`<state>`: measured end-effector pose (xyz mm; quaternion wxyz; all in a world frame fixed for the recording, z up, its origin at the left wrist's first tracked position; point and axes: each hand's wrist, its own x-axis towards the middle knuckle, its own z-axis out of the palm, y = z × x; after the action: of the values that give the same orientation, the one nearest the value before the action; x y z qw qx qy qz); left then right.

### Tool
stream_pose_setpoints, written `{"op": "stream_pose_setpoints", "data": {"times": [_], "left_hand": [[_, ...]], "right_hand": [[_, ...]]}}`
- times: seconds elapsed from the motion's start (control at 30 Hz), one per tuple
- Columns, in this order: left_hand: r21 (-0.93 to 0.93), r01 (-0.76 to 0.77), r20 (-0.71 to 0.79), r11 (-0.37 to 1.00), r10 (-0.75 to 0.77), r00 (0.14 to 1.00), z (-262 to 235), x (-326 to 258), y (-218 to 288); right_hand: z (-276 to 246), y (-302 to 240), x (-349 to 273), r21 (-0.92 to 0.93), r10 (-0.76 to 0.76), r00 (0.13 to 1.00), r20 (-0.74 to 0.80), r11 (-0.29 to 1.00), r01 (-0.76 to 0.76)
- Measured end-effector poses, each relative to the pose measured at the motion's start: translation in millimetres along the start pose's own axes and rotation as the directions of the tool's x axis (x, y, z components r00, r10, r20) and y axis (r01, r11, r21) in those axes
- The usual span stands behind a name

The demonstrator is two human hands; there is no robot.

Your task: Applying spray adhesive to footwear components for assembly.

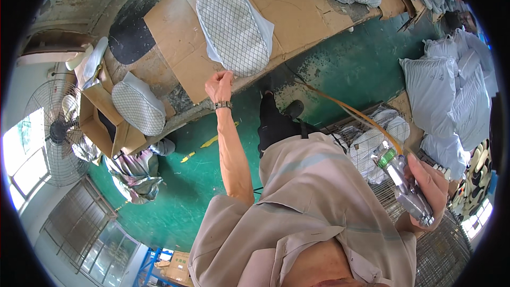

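Head view: oval quilted pad [234, 26], grey-white with diamond stitching, lies flat.

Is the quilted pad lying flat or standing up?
Flat. The pad lies spread on the cardboard; the left hand pinches its near edge.

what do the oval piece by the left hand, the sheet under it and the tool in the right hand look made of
Oval quilted pad: soft fabric, grey-white with diamond stitching, matte. Sheet under it: brown corrugated cardboard, judging by torn, creased edges. Spray gun in the right hand: shiny bare metal body, apparently with a green plastic collar.
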<state>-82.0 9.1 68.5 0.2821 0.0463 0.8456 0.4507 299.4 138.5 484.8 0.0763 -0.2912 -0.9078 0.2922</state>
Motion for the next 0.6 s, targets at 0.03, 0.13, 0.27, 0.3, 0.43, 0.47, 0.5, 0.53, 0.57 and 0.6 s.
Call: {"op": "stream_pose_setpoints", "data": {"times": [0.03,0.13,0.27,0.3,0.43,0.47,0.5,0.53,0.57,0.6], "left_hand": [[-0.030,0.019,-0.015,0.999,-0.019,1.000,0,-1,3],[-0.024,-0.043,-0.032,0.999,0.043,0.999,-4,-16,17],[-0.241,0.021,-0.001,0.970,-0.022,1.000,-6,11,-20],[-0.246,0.020,0.010,0.969,-0.018,1.000,1,9,-16],[-0.211,0.057,-0.059,0.976,-0.071,0.996,0,1,-9],[-0.179,0.050,-0.065,0.983,-0.063,0.996,1,1,-10],[-0.151,0.042,-0.063,0.988,-0.052,0.997,4,2,-6],[-0.112,0.039,-0.063,0.993,-0.047,0.997,5,2,-4],[-0.115,0.044,-0.068,0.992,-0.052,0.996,3,0,-3],[-0.099,0.060,-0.050,0.993,-0.065,0.997,0,-2,-2]], "right_hand": [[2,-1,1,0.021,0.017,1.000,-0.015,1.000,-0.017],[9,-4,0,0.012,0.051,0.996,-0.078,0.999,-0.050],[12,-16,15,0.071,0.031,0.998,-0.062,0.997,-0.026],[13,-13,18,0.063,0.041,0.998,-0.050,0.997,-0.038],[31,-8,34,0.086,0.016,1.000,-0.026,0.996,-0.013],[36,-7,33,0.149,0.020,0.999,-0.040,0.989,-0.014],[35,-8,37,0.147,0.018,0.999,-0.035,0.989,-0.013],[33,-10,41,0.138,0.000,0.999,-0.037,0.990,0.005],[31,-11,46,0.130,-0.019,0.999,-0.038,0.991,0.024],[29,-11,51,0.130,-0.024,0.999,-0.031,0.991,0.028]]}}
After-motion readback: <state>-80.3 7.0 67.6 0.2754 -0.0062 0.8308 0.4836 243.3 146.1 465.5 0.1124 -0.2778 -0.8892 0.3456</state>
